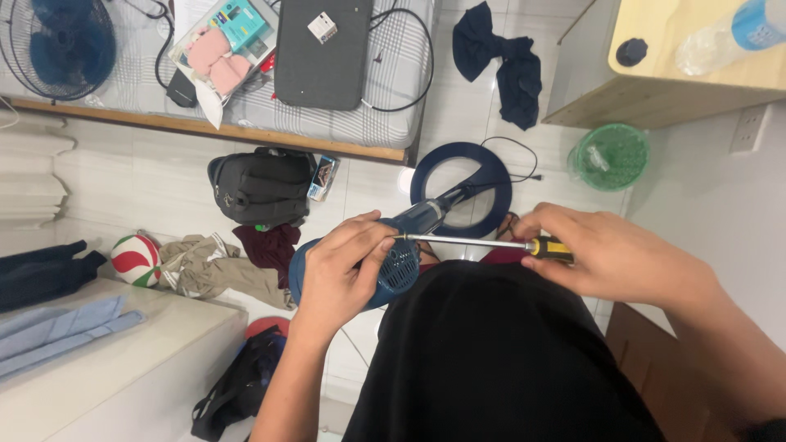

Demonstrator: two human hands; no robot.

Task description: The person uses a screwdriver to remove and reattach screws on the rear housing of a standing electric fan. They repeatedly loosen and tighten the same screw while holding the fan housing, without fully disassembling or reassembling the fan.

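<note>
Blue plastic fills the middle of my view: the motor housing (393,266) of a fan, round, with a vented back and a neck running up toward one o'clock. My left hand (348,270) wraps over its left side, fingers curled on the vented face, thumb and forefinger pinching near the tip of the screwdriver (491,243). That tool lies almost level, its thin steel shaft running from the housing out toward three o'clock. My right hand (610,254) is closed around the yellow and black handle, knuckles up. Both hands sit just above my black shirt (491,360), which covers the lower centre.

Behind the housing, at twelve o'clock from it, a dark blue ring base (461,192) lies flat on the pale tiled floor (372,192), with a black cord looping off its right edge. At ten o'clock a black backpack (260,187) rests against the bed frame, with a maroon cloth and beige clothes just below it. A red, green and white ball (135,259) sits at nine o'clock, touching the beige clothes. A wire fan guard (57,45) lies on the checked mattress at far upper left, and a grey laptop (322,51) lies further right on the same mattress. A green basket (610,157) stands at two o'clock, under the wooden desk (655,74).
</note>
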